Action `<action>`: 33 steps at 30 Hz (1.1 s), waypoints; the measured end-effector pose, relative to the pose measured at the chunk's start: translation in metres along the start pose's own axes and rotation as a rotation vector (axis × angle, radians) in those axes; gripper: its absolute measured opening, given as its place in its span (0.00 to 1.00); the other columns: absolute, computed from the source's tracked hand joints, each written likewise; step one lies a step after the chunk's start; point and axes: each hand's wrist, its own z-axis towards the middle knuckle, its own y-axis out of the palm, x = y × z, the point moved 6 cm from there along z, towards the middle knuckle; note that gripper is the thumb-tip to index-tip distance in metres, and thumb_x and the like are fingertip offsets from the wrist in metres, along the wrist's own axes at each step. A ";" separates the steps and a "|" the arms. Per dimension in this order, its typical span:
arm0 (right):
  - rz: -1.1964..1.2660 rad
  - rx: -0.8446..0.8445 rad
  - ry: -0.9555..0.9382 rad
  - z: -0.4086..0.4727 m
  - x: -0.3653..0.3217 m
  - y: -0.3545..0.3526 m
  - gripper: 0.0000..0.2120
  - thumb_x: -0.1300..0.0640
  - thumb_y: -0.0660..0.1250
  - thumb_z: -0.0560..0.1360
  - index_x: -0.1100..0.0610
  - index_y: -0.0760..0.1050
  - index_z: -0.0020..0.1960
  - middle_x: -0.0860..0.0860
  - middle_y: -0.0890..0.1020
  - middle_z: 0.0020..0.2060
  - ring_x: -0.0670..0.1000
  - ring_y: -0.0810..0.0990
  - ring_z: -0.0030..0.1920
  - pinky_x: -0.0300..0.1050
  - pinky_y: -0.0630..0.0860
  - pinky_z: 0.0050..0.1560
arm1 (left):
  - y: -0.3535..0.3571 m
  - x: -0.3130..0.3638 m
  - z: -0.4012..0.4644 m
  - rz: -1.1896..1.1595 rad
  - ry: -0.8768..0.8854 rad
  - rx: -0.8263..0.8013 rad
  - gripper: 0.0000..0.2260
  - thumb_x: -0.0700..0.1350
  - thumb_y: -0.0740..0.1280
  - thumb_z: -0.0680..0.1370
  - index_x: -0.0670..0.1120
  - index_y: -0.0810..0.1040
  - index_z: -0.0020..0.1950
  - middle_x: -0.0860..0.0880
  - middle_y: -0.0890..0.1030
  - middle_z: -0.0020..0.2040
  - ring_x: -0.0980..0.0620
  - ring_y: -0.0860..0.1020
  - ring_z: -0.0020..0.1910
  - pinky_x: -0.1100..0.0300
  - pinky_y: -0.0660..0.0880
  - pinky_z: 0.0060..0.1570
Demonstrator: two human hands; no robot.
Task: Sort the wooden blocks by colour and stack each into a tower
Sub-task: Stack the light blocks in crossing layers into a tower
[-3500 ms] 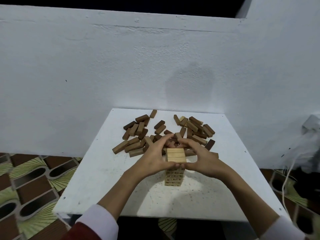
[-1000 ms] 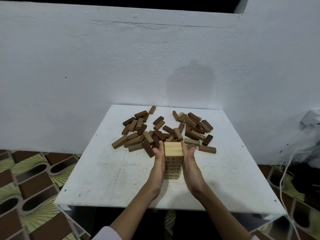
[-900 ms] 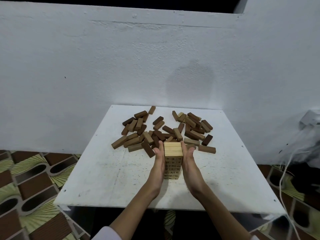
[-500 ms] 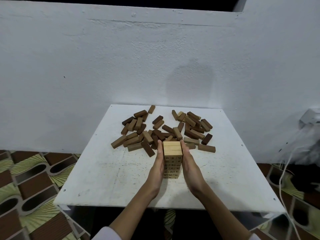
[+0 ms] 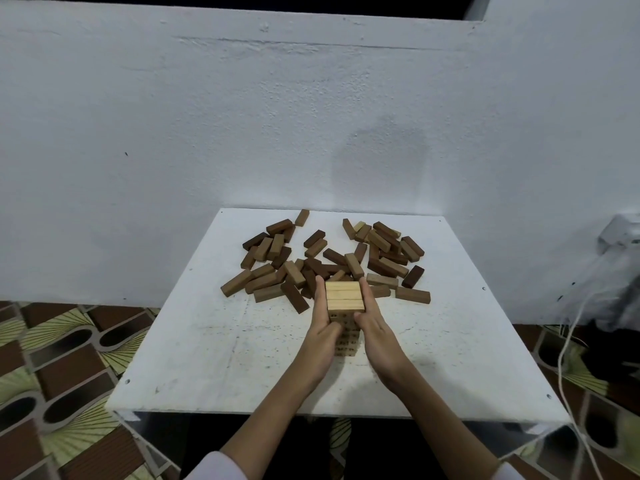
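A tower of pale wooden blocks (image 5: 345,299) stands near the middle of the white table (image 5: 214,358). My left hand (image 5: 320,327) presses flat against its left side with straight fingers, thumb on the front face. My right hand (image 5: 375,327) presses flat against its right side the same way. Behind the tower lies a loose pile of several mid-brown and dark-brown blocks (image 5: 325,261), with a lone mid-brown block (image 5: 302,217) at the far edge.
A white wall (image 5: 311,116) rises right behind the table. White cables (image 5: 575,341) and dark clutter lie on the patterned floor (image 5: 59,358) at the right. Bare tabletop lies left and right of the tower.
My hands went from cupping the tower's top with curled fingers to pressing flat against its two sides. In the last half second they barely moved.
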 end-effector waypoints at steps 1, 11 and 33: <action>-0.004 -0.002 -0.001 0.000 0.000 0.001 0.25 0.60 0.45 0.83 0.42 0.43 0.76 0.44 0.56 0.75 0.39 0.59 0.64 0.34 0.57 0.61 | 0.000 0.001 0.000 0.000 0.001 0.001 0.31 0.32 0.49 0.81 0.56 0.42 0.77 0.52 0.58 0.75 0.71 0.66 0.56 0.83 0.66 0.45; -0.023 -0.001 -0.015 0.001 0.000 0.002 0.25 0.59 0.45 0.83 0.43 0.43 0.76 0.45 0.55 0.75 0.39 0.58 0.65 0.33 0.57 0.61 | 0.000 0.005 -0.002 0.005 0.012 0.017 0.30 0.33 0.49 0.81 0.56 0.42 0.77 0.51 0.57 0.76 0.64 0.65 0.59 0.84 0.66 0.43; -0.005 -0.008 -0.051 0.007 0.008 0.002 0.25 0.60 0.45 0.83 0.45 0.42 0.76 0.45 0.56 0.74 0.39 0.58 0.67 0.34 0.57 0.63 | -0.002 0.003 -0.003 -0.003 0.005 0.074 0.25 0.38 0.49 0.83 0.57 0.46 0.77 0.57 0.61 0.69 0.68 0.65 0.56 0.85 0.64 0.42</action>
